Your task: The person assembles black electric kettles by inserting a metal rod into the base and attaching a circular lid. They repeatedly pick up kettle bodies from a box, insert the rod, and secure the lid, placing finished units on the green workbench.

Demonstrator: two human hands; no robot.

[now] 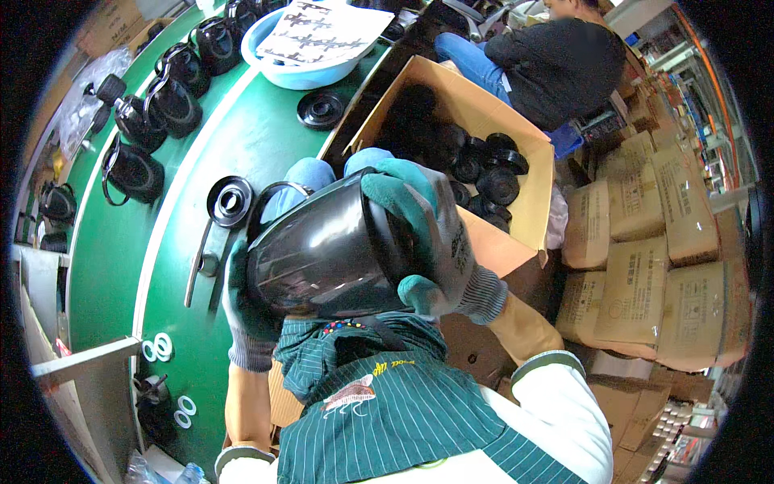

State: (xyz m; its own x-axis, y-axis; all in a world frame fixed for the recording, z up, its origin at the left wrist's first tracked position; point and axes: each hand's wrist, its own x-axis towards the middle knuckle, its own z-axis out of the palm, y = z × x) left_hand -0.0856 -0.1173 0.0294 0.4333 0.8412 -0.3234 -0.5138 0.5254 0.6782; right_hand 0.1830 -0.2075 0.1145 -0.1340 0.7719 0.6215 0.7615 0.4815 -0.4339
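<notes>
A large glossy black jug [322,250] lies tilted on its side in front of my body, with part of a loop handle showing at its far left. My gloved left hand [248,302] grips its left end from below, most of the fingers hidden behind it. At the jug's right end, my right hand [435,234], in a grey glove with green-coated fingers, is wrapped round the wide dark rim, thumb below and fingers above. Beside the left hand, a round black lid-like part [230,201] rests on the green table [181,282], next to a thin dark rod [199,262].
Several black jugs [133,172] line the table's far left. A blue basin [310,74] holds a printed sheet; another round black part [320,110] lies near it. White rings [185,405] sit at near left. At right are a carton [516,234] of black round parts, stacked boxes [629,286] and a seated person [556,68].
</notes>
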